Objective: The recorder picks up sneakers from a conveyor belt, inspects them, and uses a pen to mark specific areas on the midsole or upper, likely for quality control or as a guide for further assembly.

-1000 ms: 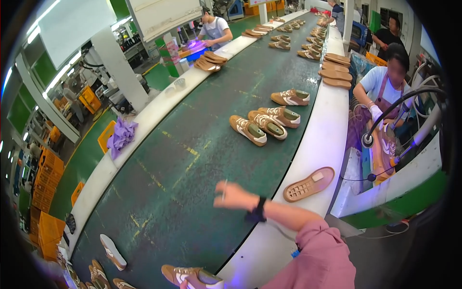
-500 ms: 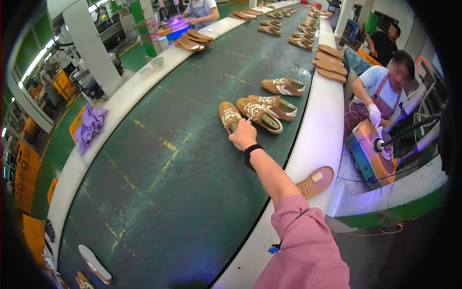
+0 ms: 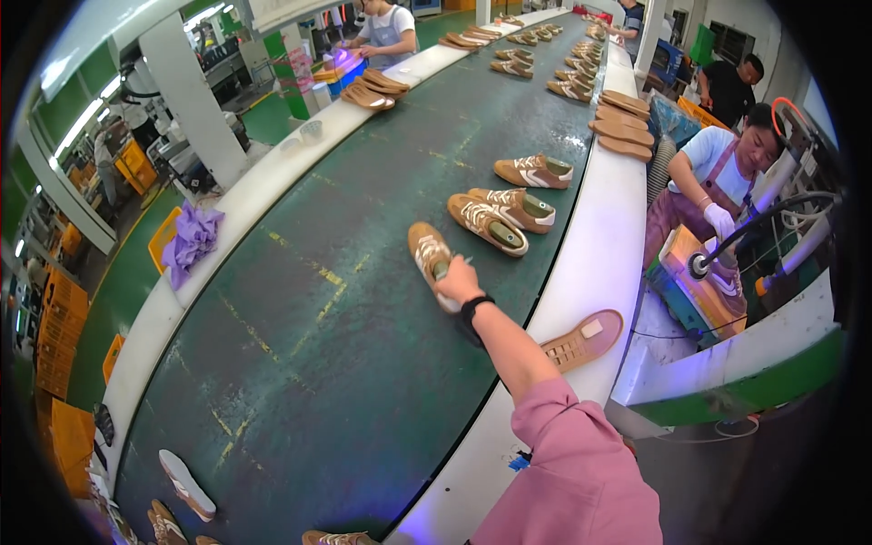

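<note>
My right hand point(image 3: 460, 280), with a black band at its wrist, is closed on the heel end of a tan sneaker point(image 3: 425, 247) with pale laces and a white side stripe. The sneaker stands on the dark green conveyor belt point(image 3: 272, 318), its toe pointing away from me; my fingers hide part of its heel. Just beyond my hand to the right, two similar sneakers point(image 3: 487, 223) point(image 3: 524, 208) sit side by side with greenish lasts inside. One more sneaker point(image 3: 531, 171) lies farther up the belt. My left hand is out of view.
A pinkish-tan sole point(image 3: 590, 338) rests on the white right ledge, with more soles point(image 3: 623, 127) beyond it. A gloved co-worker point(image 3: 718, 173) works at a machine on the right. Purple cloth point(image 3: 193, 241) hangs by the left ledge. More shoes point(image 3: 186, 485) lie at lower left.
My right hand has drawn the sneaker nearer to me, apart from the pair beside it. More shoes show at the lower edge. The co-worker's gloved hand has shifted slightly.
</note>
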Available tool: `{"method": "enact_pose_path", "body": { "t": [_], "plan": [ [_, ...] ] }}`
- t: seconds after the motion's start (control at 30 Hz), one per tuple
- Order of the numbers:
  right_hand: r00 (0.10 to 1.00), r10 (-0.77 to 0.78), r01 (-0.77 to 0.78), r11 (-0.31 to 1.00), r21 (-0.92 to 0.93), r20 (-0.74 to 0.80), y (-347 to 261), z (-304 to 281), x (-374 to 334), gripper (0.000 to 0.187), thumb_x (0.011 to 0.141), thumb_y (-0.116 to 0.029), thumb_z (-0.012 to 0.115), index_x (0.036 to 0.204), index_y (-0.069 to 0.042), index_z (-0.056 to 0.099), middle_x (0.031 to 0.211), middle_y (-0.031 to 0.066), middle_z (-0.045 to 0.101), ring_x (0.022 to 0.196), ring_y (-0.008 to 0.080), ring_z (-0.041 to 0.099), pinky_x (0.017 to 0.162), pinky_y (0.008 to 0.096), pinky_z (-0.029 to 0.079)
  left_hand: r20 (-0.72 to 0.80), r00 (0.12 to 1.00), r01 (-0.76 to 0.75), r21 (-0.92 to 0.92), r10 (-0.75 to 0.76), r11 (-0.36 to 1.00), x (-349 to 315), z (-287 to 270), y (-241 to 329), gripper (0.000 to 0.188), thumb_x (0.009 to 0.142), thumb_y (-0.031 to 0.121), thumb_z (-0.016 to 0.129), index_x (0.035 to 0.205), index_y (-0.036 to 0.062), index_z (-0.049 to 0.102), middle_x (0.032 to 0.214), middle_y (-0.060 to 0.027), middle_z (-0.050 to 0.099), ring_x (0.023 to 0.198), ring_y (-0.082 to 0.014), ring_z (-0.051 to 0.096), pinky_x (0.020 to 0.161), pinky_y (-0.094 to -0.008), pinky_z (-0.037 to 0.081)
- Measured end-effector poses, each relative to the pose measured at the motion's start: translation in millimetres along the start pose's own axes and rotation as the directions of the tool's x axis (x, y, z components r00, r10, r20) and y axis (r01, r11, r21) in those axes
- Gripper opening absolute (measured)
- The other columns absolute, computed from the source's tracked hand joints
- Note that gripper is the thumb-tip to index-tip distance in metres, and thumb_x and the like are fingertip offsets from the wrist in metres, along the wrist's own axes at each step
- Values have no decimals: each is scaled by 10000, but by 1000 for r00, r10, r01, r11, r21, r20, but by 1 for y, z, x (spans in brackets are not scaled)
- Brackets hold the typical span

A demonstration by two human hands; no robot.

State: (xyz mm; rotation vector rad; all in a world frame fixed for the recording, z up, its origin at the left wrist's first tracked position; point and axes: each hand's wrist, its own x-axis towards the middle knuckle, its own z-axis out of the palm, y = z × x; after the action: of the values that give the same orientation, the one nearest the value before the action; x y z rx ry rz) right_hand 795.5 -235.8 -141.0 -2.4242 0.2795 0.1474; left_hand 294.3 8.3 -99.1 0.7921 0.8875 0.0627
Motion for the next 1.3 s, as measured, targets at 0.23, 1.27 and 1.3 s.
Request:
{"method": "enact_pose_path", "body": {
  "t": [0.23,1.27,1.3],
  "plan": [
    [653,-261,-316,759,569,711,9,-27,-209,319,630,-203,737,838,28,667,794,71,663,702,153,628,623,312,503,38,996,-84,54,82,995,-6,-2,-2,488,814,269,580,1203,-5,474,1078,-140,501,1010,-301,498,925,-414,413],
    [965,-233,118,792,-600,-118,25,-62,32,481,643,-189,727,1034,-18,507,1018,199,597,993,337,579,833,434,482,-29,976,-205,216,216,955,23,-57,-50,377,803,206,570,1098,-28,547,883,-117,544,844,-287,541,827,-380,464],
    [979,-190,122,830,-545,-70,24,-63,23,509,631,-215,737,1040,-7,515,1002,210,612,974,347,595,827,430,490,-23,973,-220,233,231,947,15,-62,-48,374,803,204,569,1095,-28,549,877,-116,545,839,-287,542,824,-379,466]
  ]
}}
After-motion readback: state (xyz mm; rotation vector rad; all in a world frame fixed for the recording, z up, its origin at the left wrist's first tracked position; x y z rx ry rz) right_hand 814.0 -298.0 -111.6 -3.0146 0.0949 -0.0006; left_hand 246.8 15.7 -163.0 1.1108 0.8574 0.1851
